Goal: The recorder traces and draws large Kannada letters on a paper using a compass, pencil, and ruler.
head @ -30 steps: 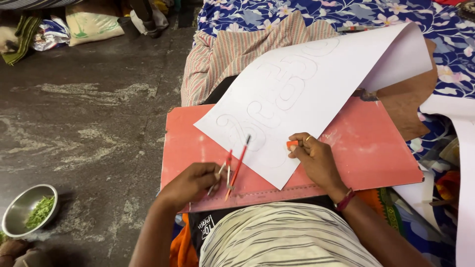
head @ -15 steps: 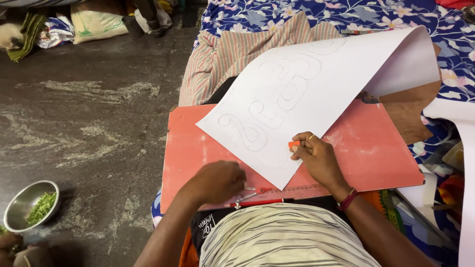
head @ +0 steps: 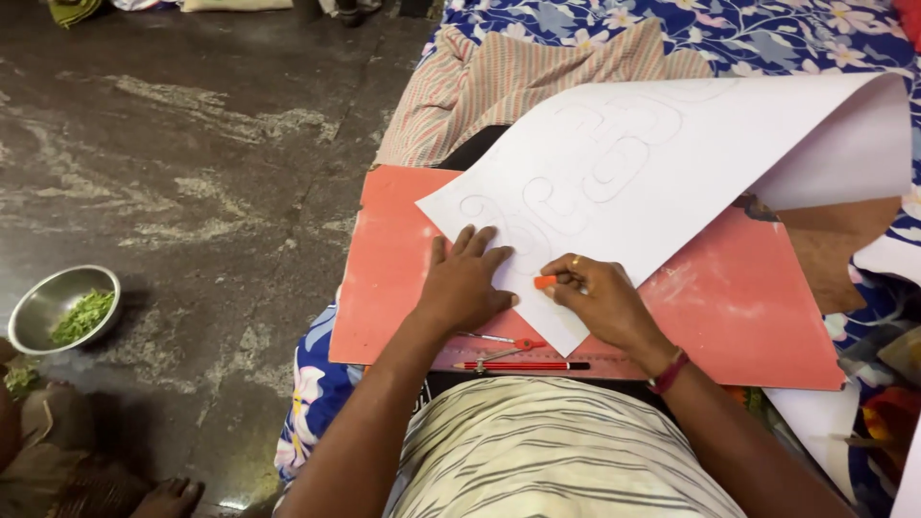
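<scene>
A large white sheet [head: 672, 163] with pencilled curved outlines lies across a red board [head: 748, 307] on my lap. My left hand [head: 467, 283] rests flat, fingers spread, on the sheet's near-left corner. My right hand [head: 597, 297] pinches a small orange eraser [head: 545, 282] against the paper beside it. A red compass with a pencil [head: 508, 355] lies on the board's near edge, below both hands, untouched.
A steel bowl of chopped greens [head: 62, 307] stands on the dark stone floor at the left. Another person's foot [head: 168, 497] shows at the bottom left. Striped cloth [head: 518, 86] and a blue floral bedsheet [head: 767, 38] lie beyond the board.
My left hand put the compass and pencil down on the board's near edge, then moved up to press flat on the paper. My right hand stayed on the eraser.
</scene>
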